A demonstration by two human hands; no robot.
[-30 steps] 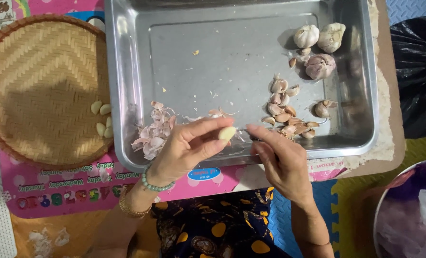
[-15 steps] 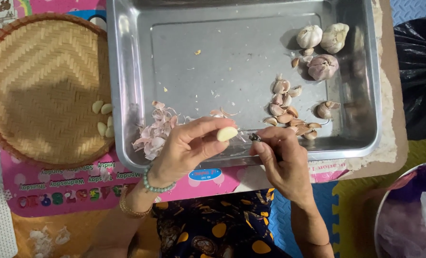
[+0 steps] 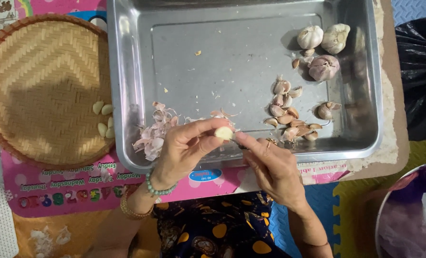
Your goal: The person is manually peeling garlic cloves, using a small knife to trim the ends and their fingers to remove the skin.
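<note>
My left hand (image 3: 186,148) pinches a pale peeled garlic clove (image 3: 223,133) between thumb and fingers, above the near rim of a steel tray (image 3: 131,95). My right hand (image 3: 272,165) meets it from the right, its fingertips touching the clove; whether it holds a small tool I cannot tell. A heap of pinkish garlic skins (image 3: 155,131) lies in the tray beside my left hand. Several unpeeled cloves (image 3: 287,112) lie in the tray at right, with three whole garlic bulbs (image 3: 323,48) behind them.
A round woven basket (image 3: 41,86) at left holds several peeled cloves (image 3: 103,119). Under the tray lies a pink printed mat (image 3: 55,184). A black bag (image 3: 420,76) sits at right, and a bowl with a purple bag (image 3: 411,215) at bottom right.
Both hands stay at the tray's near rim. My right hand's fingertips have closed in on the clove, which has turned a little in my left fingers.
</note>
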